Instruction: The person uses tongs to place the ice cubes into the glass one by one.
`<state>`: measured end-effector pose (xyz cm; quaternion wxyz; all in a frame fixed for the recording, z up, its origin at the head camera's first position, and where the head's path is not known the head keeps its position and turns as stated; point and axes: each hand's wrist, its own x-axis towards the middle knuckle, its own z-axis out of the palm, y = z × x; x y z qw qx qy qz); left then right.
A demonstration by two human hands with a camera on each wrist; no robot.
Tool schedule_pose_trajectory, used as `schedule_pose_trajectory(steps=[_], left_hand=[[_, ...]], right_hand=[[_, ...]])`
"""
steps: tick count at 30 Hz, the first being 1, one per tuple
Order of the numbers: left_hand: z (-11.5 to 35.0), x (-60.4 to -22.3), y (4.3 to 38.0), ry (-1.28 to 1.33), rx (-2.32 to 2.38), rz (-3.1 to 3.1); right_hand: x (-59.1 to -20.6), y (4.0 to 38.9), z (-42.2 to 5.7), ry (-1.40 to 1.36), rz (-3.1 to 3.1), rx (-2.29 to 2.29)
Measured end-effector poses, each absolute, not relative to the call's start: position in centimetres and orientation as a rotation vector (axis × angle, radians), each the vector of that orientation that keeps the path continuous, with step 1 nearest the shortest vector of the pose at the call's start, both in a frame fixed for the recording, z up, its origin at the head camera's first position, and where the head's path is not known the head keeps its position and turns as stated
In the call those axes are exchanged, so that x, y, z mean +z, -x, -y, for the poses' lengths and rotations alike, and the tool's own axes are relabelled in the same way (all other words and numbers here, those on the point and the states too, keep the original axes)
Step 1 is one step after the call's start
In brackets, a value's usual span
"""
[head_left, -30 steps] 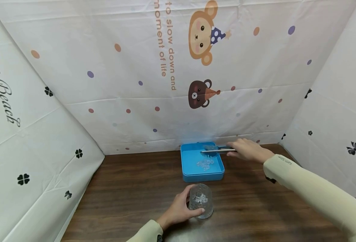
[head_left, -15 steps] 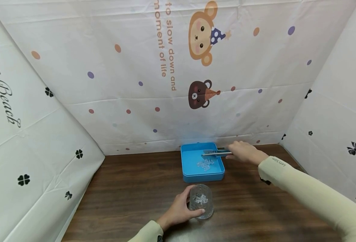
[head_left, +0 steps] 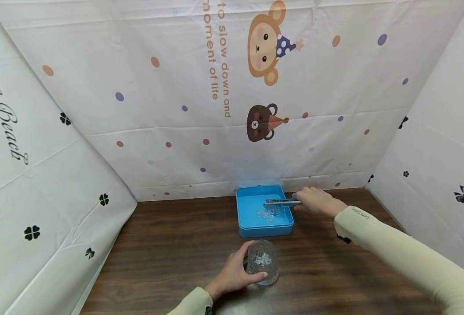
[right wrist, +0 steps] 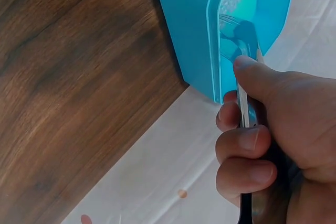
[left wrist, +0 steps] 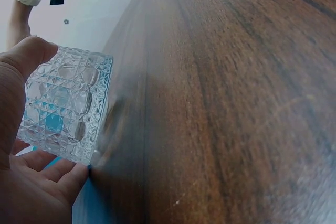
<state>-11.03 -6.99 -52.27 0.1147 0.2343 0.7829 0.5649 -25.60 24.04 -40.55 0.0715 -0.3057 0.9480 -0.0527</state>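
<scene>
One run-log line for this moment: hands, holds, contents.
left hand: holds glass | glass: clear bits inside | right hand: grips tongs that reach into tray | tray: more clear bits

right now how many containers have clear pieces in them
2: the blue tray, near the patterned backdrop, and the glass gripped by the left hand, nearer the person. No other container shows, and none looks hidden.

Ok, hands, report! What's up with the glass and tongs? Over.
Left grip round glass, clear pieces inside. Right grip on tongs, their ends inside blue box by more pieces. Nothing visibly blocking.
</scene>
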Motion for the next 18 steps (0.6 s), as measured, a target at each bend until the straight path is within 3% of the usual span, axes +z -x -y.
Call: schedule_pose_trajectory(steps=[18], left_hand=[[7.01, -52.40, 11.05, -0.697, 1.665, -2.302]], right_hand=[[-40.91, 25.73, -24.02, 0.961, -2.875, -0.145]])
